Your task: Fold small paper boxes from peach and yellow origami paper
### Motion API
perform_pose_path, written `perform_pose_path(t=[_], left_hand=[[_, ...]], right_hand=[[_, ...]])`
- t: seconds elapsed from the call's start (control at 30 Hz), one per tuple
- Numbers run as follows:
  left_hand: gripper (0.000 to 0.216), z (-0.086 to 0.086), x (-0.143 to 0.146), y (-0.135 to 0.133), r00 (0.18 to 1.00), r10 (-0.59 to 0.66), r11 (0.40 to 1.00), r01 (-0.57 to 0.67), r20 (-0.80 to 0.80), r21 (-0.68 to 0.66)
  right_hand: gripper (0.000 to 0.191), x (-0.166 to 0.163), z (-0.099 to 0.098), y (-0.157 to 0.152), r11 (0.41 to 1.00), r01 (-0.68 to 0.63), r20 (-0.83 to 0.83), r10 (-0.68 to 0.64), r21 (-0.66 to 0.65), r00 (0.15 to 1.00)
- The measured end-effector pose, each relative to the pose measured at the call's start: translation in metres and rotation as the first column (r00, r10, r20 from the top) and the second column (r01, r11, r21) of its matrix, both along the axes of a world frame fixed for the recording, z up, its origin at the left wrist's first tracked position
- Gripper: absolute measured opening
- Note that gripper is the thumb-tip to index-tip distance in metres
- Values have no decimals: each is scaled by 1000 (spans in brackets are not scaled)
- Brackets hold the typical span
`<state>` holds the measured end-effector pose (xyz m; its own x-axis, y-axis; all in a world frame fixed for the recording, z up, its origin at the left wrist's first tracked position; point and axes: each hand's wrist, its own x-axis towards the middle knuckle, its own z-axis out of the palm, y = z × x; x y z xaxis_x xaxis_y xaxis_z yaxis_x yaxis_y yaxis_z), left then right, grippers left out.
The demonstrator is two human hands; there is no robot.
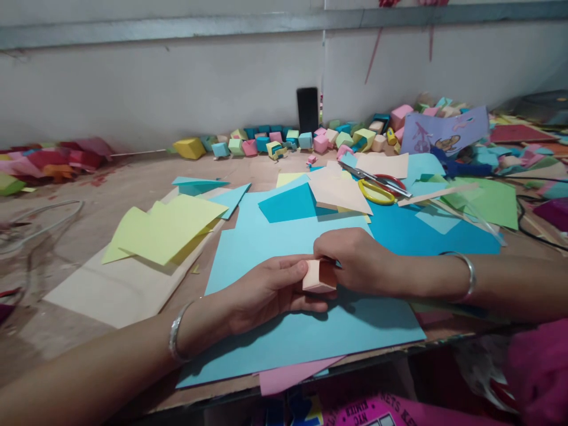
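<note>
A small peach paper box [313, 278] is held between my two hands, just above a large light-blue paper sheet [355, 331]. My left hand [270, 290] grips it from the left, thumb on its near corner and fingers beneath. On the other side, my right hand [359, 257] has its fingers curled against the box's dark opening, some of them hidden behind or inside it. Beyond the hands lie scissors [377, 184] with one yellow and one red handle, resting on paper pieces.
Yellow sheets [166, 228] lie on a cream sheet [110, 290] at left. Along the wall sit several small paper boxes [261, 144] and an upright black phone [307, 109]. A purple drawn-on sheet [444, 130] leans at right. Red and pink folded papers [66, 160] pile at far left.
</note>
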<state>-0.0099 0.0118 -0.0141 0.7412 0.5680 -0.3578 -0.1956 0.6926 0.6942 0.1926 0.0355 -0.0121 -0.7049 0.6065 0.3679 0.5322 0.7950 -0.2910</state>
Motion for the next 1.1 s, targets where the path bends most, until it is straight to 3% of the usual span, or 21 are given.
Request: perform_pose_path(t=[0.17, 0.4, 0.53, 0.67, 0.93, 1.1], left_hand=[[28, -1, -4, 4, 1000, -13, 1000, 13, -1, 6], [31, -4, -6, 9, 998, -57, 998, 57, 17, -10], [31, -3, -4, 8, 997, -60, 998, 60, 47, 5], [34, -2, -3, 7, 994, -65, 998, 63, 88, 27], [32, -3, -3, 6, 992, -113, 993, 111, 57, 47], [28, -7, -3, 4, 991, -125, 989, 122, 43, 84]], right_hand=[[12, 0, 5, -2, 1000, 14, 96, -12, -17, 995], [13, 0, 3, -7, 992, -24, 87, 14, 124, 996], [15, -1, 7, -8, 998, 32, 40, -30, -49, 999], [7, -1, 14, -8, 968, 80, 42, -72, -239, 997], [13, -3, 8, -9, 993, 94, 143, -82, -75, 986], [15, -6, 2, -7, 988, 126, 142, -112, -93, 983]])
